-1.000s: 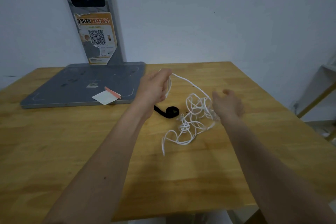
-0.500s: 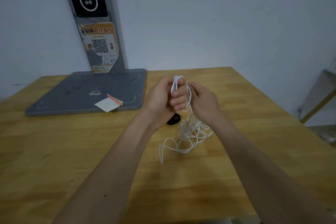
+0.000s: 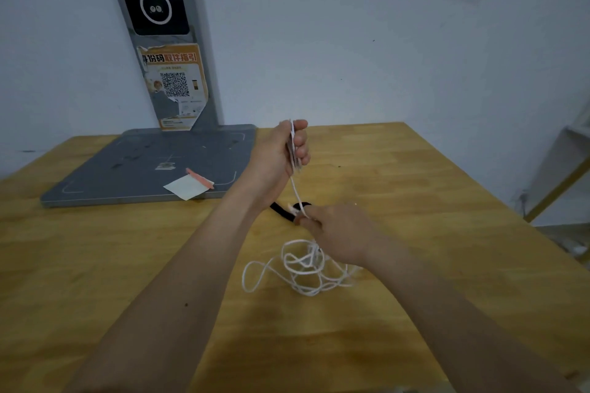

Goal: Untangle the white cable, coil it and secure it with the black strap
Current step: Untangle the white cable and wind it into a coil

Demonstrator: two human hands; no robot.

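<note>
Cable half-gathered, knots still on table

Fingers of the left hand (image 3: pixel 281 150) are curled round a small bunch of white cable (image 3: pixel 303 268) loops, held up above the table (image 3: pixel 95 265). Right hand (image 3: pixel 338 230) sits lower, thumb and fingers pinching a single strand; that strand runs taut up to the left fist. Below the right wrist the rest of the cable lies in a loose tangle on the wood, one long loop trailing off toward the left. Black strap (image 3: pixel 282 212) lies on the table just behind the right hand, partly hidden by it, not yet used.

Risks, as a guess: pulling the taut strand harder could tighten the tangle into a real knot, since the loops cross each other. Left grip looks small, so gathered loops may slip out. Dragged cable could also snag or shove the strap.
</note>
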